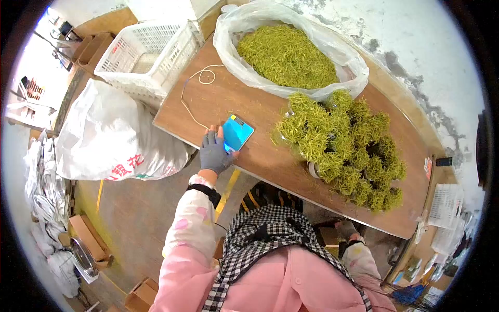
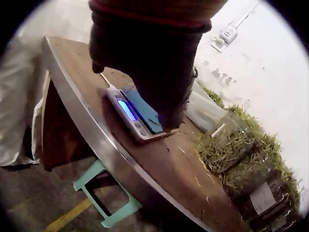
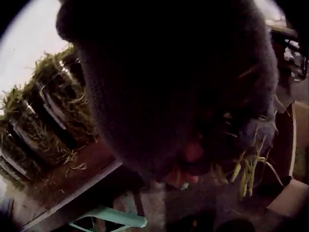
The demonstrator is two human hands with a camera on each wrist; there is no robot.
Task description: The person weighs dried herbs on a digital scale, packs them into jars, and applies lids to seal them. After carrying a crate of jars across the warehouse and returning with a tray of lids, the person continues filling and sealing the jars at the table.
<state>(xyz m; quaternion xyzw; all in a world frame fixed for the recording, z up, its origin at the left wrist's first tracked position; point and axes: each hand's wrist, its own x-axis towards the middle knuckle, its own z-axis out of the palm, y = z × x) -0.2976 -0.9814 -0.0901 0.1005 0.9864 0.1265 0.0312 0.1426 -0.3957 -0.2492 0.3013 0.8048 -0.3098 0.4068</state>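
My left hand, in a grey glove with bare fingertips, lies at a small blue-topped digital scale near the table's front edge. Its fingers stretch along the scale's left side, while the thumb touches the near right corner. In the left wrist view the scale's display glows blue. Below the table edge, at my right side, hangs my gloved right hand. Its fingers curl round a small bunch of thin yellow-green dried herb, whose ends stick out past the fingertips; the palm side is dark.
Several clear jars heaped with dried herb crowd the table's right half. Behind them stands a large plastic bag of loose herb. A white cord runs from the scale. At left are a white crate and a full white sack.
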